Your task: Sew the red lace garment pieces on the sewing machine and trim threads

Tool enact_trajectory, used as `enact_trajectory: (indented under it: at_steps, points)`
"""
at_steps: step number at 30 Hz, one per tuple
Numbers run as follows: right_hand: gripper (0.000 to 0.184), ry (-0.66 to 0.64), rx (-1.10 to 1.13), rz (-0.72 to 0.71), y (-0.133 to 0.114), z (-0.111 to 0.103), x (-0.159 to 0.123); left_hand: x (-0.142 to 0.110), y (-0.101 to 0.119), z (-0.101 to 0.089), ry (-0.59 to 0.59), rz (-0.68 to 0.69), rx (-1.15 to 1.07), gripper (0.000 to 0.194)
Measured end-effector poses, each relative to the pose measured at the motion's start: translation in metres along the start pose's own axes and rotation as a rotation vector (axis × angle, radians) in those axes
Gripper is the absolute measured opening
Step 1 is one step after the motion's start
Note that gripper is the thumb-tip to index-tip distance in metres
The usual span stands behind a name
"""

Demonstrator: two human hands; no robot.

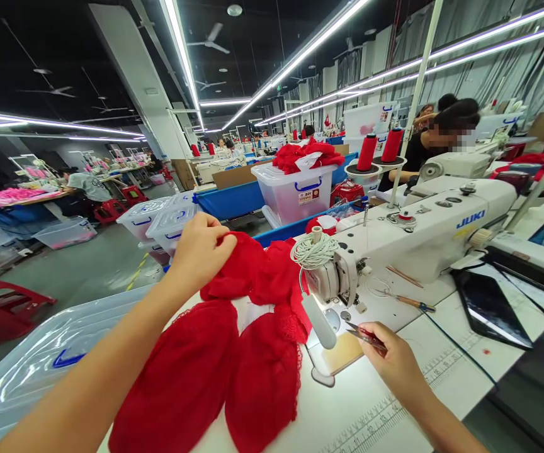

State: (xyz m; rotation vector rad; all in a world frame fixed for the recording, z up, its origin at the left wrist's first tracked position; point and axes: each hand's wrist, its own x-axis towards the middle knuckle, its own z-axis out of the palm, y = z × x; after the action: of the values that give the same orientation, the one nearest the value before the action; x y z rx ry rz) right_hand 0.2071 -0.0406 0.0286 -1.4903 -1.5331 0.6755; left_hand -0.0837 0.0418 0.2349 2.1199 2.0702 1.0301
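Observation:
Red lace-edged bra pieces (177, 371) lie spread on the white sewing table to the left of the machine head. My left hand (203, 248) is closed at the far edge of the red fabric, pinching part of it; its fingertips are partly hidden. Thread snips (369, 338) are gripped in my right hand (392, 365), their blades pointing left towards the needle plate. The white sewing machine (423, 233) stands just beyond that hand, with a bundle of pale cord (314, 251) hung on its head.
An awl with a wooden handle (413, 303) and a dark phone or tablet (492, 308) lie on the table's right side. Two red thread spools (367, 152) stand behind the machine. A clear bin (295, 192) holds red pieces. A plastic lid (87, 327) is at left; a co-worker (442, 135) sits beyond.

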Motion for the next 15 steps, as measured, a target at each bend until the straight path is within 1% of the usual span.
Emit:
enact_trajectory:
  at_steps: [1,3,4,5,7,8,9,10,11,13,15]
  points:
    - [0.014,0.006,0.006,-0.001,0.000,0.000,0.000,-0.003,0.002,-0.004,-0.075,-0.110,-0.193,0.020]
    - [0.014,0.009,0.011,-0.003,0.001,0.001,0.001,-0.016,0.004,-0.007,-0.331,-0.346,-0.623,0.017]
    - [0.014,0.006,0.011,-0.003,0.002,0.001,0.001,-0.025,0.003,-0.005,-0.465,-0.435,-0.799,0.019]
    - [0.014,0.001,0.012,-0.004,0.002,0.001,0.001,-0.035,0.001,0.000,-0.587,-0.483,-0.927,0.025]
    - [0.014,-0.020,0.009,-0.005,0.004,0.001,0.002,-0.053,-0.008,0.017,-0.830,-0.509,-1.047,0.034]
    - [0.014,-0.032,0.009,-0.006,0.005,0.001,0.002,-0.059,-0.014,0.028,-0.960,-0.498,-1.028,0.034]
    - [0.014,-0.038,0.010,-0.005,0.006,0.000,0.002,-0.061,-0.020,0.039,-1.057,-0.476,-0.979,0.035]
    - [0.014,-0.040,0.010,-0.003,0.006,0.000,0.002,-0.061,-0.025,0.050,-1.078,-0.472,-0.947,0.034]
    - [0.014,-0.041,0.010,0.000,0.005,0.000,0.002,-0.057,-0.030,0.060,-1.056,-0.468,-0.926,0.033]
    - [0.014,-0.032,0.010,0.007,0.004,0.000,0.002,-0.040,-0.035,0.077,-0.907,-0.454,-0.923,0.031]
    - [0.014,-0.022,0.007,0.014,0.003,0.001,0.002,-0.016,-0.036,0.091,-0.733,-0.415,-0.910,0.029]
